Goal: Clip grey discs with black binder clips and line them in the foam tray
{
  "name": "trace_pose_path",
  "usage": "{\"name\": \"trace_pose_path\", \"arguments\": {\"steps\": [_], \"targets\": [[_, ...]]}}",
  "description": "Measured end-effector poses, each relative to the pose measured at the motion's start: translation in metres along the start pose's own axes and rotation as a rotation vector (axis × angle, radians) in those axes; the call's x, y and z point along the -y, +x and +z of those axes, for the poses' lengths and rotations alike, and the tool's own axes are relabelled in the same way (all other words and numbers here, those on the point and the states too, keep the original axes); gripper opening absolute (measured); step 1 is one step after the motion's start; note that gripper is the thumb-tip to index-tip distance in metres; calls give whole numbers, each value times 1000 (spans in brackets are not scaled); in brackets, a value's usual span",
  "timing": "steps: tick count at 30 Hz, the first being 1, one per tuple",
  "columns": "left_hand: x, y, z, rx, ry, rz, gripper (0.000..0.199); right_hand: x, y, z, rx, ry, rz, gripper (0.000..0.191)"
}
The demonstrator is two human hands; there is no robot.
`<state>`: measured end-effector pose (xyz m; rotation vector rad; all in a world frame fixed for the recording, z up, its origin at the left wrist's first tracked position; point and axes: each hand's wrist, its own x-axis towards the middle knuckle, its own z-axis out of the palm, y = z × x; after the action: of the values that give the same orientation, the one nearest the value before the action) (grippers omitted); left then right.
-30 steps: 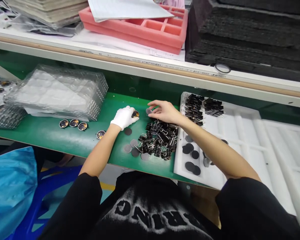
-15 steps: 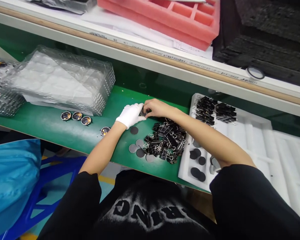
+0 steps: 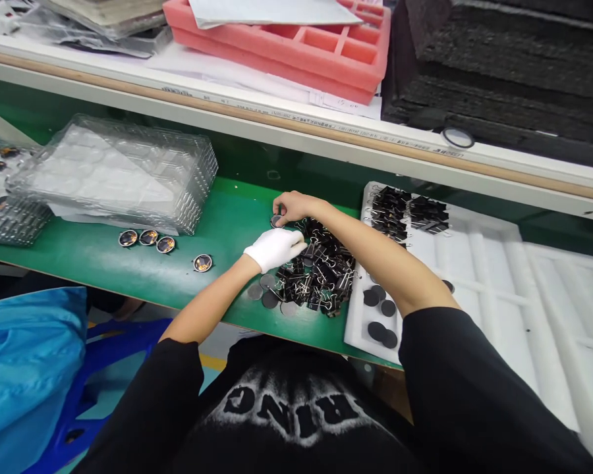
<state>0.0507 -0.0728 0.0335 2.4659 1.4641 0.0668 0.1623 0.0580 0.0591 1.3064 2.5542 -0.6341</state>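
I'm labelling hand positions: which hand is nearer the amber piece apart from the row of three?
Left. The left hand is right of the amber piece, by the black clips; the right hand is also right of it, farther back.

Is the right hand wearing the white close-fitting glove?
No; the right hand is bare, and the white close-fitting glove is on the left hand.

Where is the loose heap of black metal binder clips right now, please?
In the head view, the heap lies just right of centre on the green tabletop, between the white-gloved left hand and the white foam tray.
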Motion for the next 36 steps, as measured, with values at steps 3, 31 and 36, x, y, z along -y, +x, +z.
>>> {"name": "trace_pose_path", "arguments": {"steps": [3,31,36], "targets": [[16,-9,-7,-49,17,-93,42,-3,-1,-2,-1,-35,70,37],[53,65,-6,-468,-35,-851,59,-9,-17,14,-65,-126,-98,52],[65,63,0,-495,-61,-908,57,-8,-25,19,-58,-61,-54,47]]}}
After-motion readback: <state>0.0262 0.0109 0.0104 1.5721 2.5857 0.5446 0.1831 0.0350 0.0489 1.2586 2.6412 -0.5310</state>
